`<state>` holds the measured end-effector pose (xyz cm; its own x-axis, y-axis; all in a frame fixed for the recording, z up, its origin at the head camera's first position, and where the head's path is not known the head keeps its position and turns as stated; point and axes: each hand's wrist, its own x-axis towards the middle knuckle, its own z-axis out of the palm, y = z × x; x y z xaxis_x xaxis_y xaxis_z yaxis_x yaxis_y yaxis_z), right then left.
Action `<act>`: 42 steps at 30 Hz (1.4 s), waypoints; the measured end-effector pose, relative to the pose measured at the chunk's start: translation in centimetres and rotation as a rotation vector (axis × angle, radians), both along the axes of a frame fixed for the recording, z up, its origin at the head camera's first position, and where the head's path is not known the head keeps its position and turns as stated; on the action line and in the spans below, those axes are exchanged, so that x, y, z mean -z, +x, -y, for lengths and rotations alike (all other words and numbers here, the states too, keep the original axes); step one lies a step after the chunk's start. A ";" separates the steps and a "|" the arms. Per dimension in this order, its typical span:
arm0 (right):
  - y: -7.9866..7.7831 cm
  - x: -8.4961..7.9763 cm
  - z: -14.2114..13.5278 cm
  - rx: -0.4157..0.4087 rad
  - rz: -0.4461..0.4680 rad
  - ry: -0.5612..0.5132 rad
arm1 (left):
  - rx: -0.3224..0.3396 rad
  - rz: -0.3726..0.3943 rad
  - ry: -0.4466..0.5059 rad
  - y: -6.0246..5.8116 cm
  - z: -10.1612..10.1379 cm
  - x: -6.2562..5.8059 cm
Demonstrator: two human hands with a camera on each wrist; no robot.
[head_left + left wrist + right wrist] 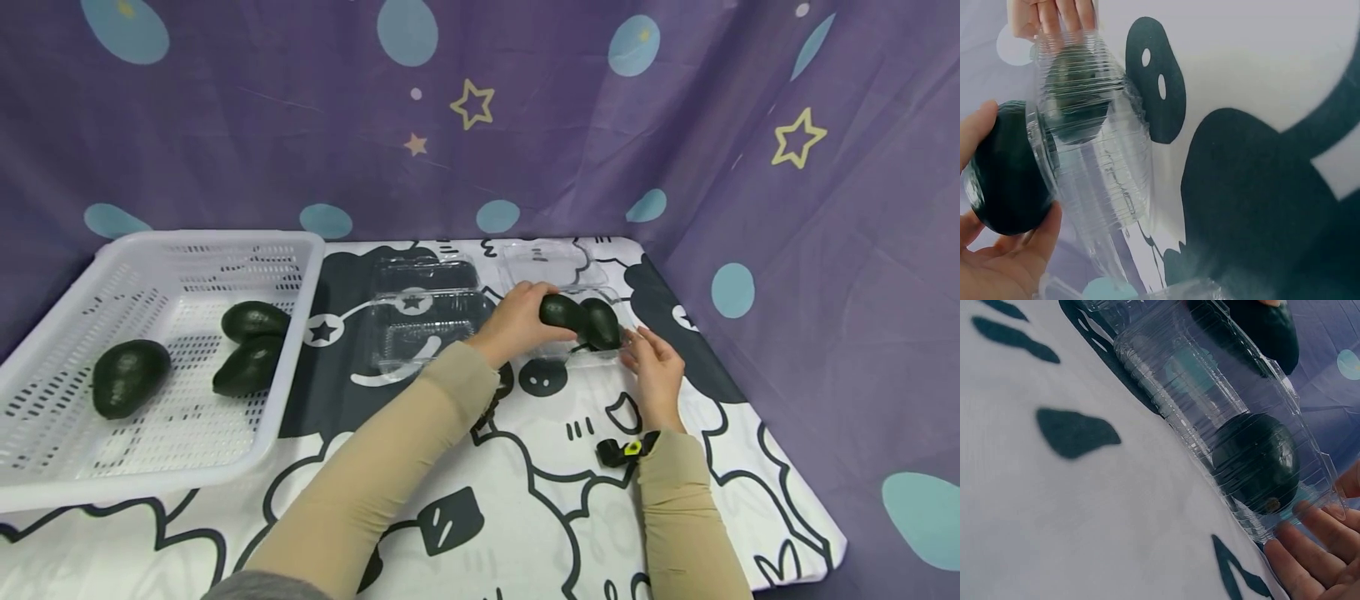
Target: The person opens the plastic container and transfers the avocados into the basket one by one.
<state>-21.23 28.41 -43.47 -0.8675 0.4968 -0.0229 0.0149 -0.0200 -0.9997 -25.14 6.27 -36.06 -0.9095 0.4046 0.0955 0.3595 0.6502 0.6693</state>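
My left hand [525, 321] grips a dark green avocado [1013, 169] above the left part of a clear plastic clamshell box [1172, 381]. Another avocado [1257, 462] lies inside that box at its right end. At the box's right wall is my right hand [656, 362], its thumb and fingertips [1313, 519] pinching the rim. In the left wrist view the ribbed wall of the box stands between the held avocado and the one inside. The box's lid [551, 262] is folded back toward the curtain.
A second clear clamshell box [427, 329] stands open left of my left hand. Farther left, a white perforated basket [247, 467] holds three avocados [131, 379]. A patterned cloth [480, 542] covers the table, and a purple curtain [300, 125] hangs behind and to the right.
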 end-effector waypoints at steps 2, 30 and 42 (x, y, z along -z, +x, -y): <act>0.0 0.0 0.0 -0.006 -0.001 0.009 | -0.004 -0.005 0.014 0.1 0.2 -0.1; 0.2 -0.2 0.3 -0.022 0.010 0.002 | 0.032 -0.040 0.027 2.1 2.5 -3.1; 0.2 0.1 0.2 -0.034 -0.024 0.003 | 0.022 -0.051 -0.025 2.9 3.7 -4.3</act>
<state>-20.99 28.23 -43.56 -0.8842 0.4671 -0.0003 -0.0085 -0.0168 -0.9998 -22.25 2.58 -31.79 -0.8944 0.4277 0.1312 0.4076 0.6581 0.6331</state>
